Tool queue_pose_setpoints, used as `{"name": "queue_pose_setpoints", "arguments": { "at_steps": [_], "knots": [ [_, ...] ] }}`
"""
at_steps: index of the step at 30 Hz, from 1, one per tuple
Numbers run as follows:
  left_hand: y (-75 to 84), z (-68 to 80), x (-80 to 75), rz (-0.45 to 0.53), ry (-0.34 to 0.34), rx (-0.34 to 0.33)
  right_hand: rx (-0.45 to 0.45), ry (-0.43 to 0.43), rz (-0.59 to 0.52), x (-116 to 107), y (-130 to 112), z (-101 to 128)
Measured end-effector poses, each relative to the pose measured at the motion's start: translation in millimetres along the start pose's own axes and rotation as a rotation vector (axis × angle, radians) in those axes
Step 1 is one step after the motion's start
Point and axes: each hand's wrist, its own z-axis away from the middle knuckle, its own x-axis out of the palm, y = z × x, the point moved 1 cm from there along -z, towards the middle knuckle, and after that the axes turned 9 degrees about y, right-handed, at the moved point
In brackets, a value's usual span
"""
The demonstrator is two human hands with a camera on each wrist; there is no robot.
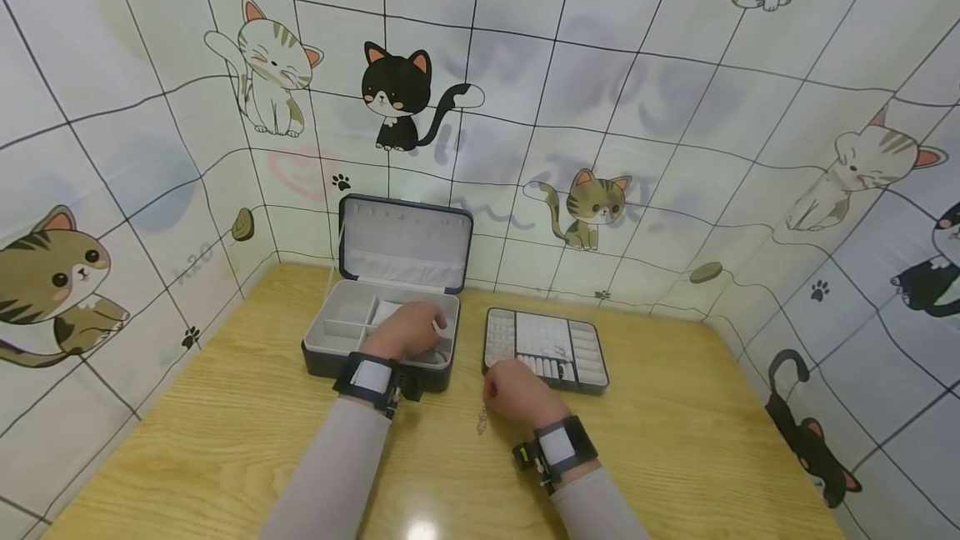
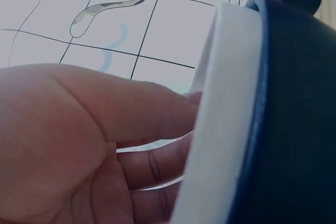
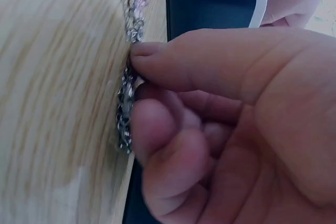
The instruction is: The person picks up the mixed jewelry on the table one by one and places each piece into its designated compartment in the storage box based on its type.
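Head view: no legible writing on jewelry box [image 1: 390,307]; right hand [image 1: 517,394] pinches chain [image 1: 482,419].

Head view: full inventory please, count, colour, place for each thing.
jewellery box: 1, dark outside with pale grey lining, lid open, back left of the table.
insert tray: 1, dark rim with pale compartments, on the table right of the box.
chain: 1, silvery, hanging to the table under the right hand.
table: 1, light wood grain.
backdrop: 1, white grid sheet with cartoon cats, round three sides.
wrist straps: 2, black with a white patch, one per wrist.
left hand: 1, fingers over the box's front wall, inside the box.
right hand: 1, pinches the chain between box and tray.
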Motion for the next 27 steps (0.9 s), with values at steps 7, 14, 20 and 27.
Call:
{"name": "queue_pose_setpoints", "arguments": {
  "at_steps": [7,14,20,27],
  "knots": [
    [-0.7,-2.0,2.3,0.022,0.017,0.025,0.007,-0.100,0.021,1,-1,2],
    [-0.9,-3.0,3.3,0.050,0.035,0.043,0.014,-0.140,-0.076,-4,5,1],
    [-0.3,-6.5,5.9,0.082,0.062,0.080,0.039,-0.135,-0.224,-14,15,1],
    [1.0,-10.8,10.8,0.130,0.098,0.101,0.107,-0.064,-0.447,-22,31,-1]
  ]
}}
